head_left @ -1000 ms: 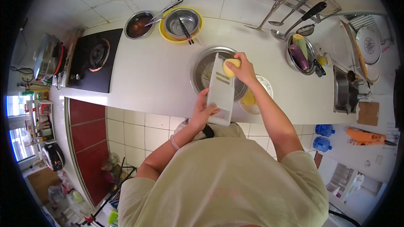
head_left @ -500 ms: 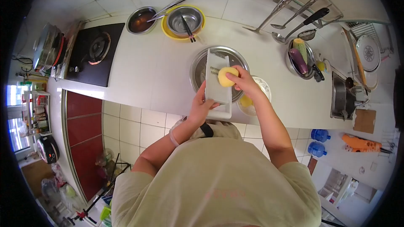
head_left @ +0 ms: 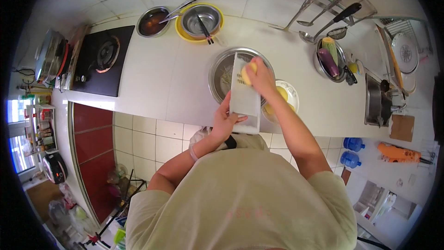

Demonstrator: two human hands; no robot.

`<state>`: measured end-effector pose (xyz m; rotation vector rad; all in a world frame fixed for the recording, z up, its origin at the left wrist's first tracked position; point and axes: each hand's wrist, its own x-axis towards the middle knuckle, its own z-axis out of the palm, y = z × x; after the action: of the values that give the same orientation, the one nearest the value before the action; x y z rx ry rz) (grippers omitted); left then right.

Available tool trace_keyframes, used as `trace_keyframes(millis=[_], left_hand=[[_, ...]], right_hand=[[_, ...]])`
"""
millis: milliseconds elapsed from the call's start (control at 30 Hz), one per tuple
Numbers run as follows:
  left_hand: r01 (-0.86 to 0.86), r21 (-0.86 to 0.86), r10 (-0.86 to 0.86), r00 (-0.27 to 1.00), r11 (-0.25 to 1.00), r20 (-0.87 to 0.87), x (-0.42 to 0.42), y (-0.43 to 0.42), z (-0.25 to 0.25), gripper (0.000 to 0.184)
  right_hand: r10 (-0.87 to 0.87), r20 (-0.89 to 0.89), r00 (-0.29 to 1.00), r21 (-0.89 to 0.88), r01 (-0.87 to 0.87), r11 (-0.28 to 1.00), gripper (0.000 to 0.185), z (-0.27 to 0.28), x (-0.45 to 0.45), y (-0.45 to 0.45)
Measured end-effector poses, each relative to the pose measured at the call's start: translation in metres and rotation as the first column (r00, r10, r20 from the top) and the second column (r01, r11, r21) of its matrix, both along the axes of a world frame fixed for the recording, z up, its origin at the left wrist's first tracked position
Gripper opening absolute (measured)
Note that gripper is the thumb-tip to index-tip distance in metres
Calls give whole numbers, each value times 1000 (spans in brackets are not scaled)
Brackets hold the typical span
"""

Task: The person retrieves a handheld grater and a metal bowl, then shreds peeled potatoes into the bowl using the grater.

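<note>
A long white counter point(head_left: 171, 78) carries a large steel bowl point(head_left: 216, 83), set in front of the person. Well to the left of the large steel bowl lies a black stove point(head_left: 102, 60). Above the large steel bowl slants a white grater point(head_left: 244, 102), its toothed end over the bowl and its other end reaching past the near rim towards the person. Beyond the large steel bowl and to its left stands a yellow basin point(head_left: 179, 30) with a smaller steel bowl point(head_left: 187, 23) inside it; farther left on that side is a pot point(head_left: 149, 24) of dark liquid. Well to the right of the large steel bowl, a vegetable bowl point(head_left: 321, 69) holds a purple eggplant point(head_left: 328, 62) and a green gourd point(head_left: 329, 44). Just beside the large steel bowl, on its near right, a patterned plate point(head_left: 293, 95) bears yellow pieces point(head_left: 281, 93).

The left hand point(head_left: 225, 121), by the near rim of the large steel bowl, grasps the lower part of the white grater. The right hand point(head_left: 261, 81), slightly blurred over the large steel bowl, is closed around a pale yellow vegetable point(head_left: 249, 71), which lies against the grater's toothed face, above the bowl. Dark chopsticks point(head_left: 203, 30) rest across the smaller steel bowl, beyond the large one. Thin shreds point(head_left: 225, 76) lie inside the large steel bowl.
</note>
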<state>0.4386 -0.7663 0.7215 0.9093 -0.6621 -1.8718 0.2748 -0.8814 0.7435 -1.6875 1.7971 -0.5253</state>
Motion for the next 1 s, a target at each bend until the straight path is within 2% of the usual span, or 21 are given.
trace_keyframes(millis=[33,67,200,267,300,367,400,467,533,600,667,700,733,800,833,867,933,1000], left_hand=[[75,-17,-74,995,997,73,1,3,3,77],[78,-19,-77,994,997,74,2,4,4,77],[74,5,-74,985,997,157,9,0,6,79],[59,22,-62,985,998,163,9,-2,5,80],[50,31,-54,990,998,131,8,-3,5,78],[44,39,-47,994,998,97,6,-5,4,76],[47,-14,-46,993,999,107,5,-2,3,76],[57,-60,-50,992,997,120,3,6,-1,76],[80,-141,-52,980,987,191,0,11,-2,77],[80,-99,-61,982,992,179,2,8,0,76],[71,-56,-61,985,996,160,4,3,5,76],[77,-6,-75,989,997,128,5,-1,7,77],[84,48,-88,991,995,96,7,-3,9,79],[83,52,-88,992,995,88,9,-5,11,79],[91,51,-95,992,995,84,10,-5,11,79],[91,57,-96,992,994,86,8,0,9,79],[124,-22,-118,978,992,171,4,10,2,80],[137,-47,-126,974,990,189,2,10,-2,80]], right_hand=[[-83,-54,995,-16,83,996,40,-11,-7,-19],[-162,-107,981,-42,159,986,40,-17,-13,-30],[-185,-70,980,-78,179,981,38,-14,-12,-15],[15,-9,1000,133,-14,991,37,12,-1,28],[15,-10,1000,133,-13,991,37,20,4,41],[135,-65,989,132,-126,983,38,28,9,57],[131,-65,989,138,-121,983,38,20,5,49],[-168,-69,983,-82,162,983,40,-8,-9,11],[-244,-107,964,-45,240,970,40,-16,-19,-22],[-312,-146,939,-21,312,950,41,-14,-20,-27],[-101,-129,987,-27,98,995,39,0,-11,4],[-5,-102,995,29,8,1000,38,-3,-11,22],[1,-103,995,30,2,1000,38,5,-7,39],[161,-95,982,198,-140,970,39,32,1,62],[163,-168,972,248,-118,961,38,35,5,57],[163,-165,973,254,-118,960,38,23,1,44],[-168,-216,962,2,172,985,38,-14,-12,4],[-226,-202,953,-12,228,974,39,-19,-23,-22]])
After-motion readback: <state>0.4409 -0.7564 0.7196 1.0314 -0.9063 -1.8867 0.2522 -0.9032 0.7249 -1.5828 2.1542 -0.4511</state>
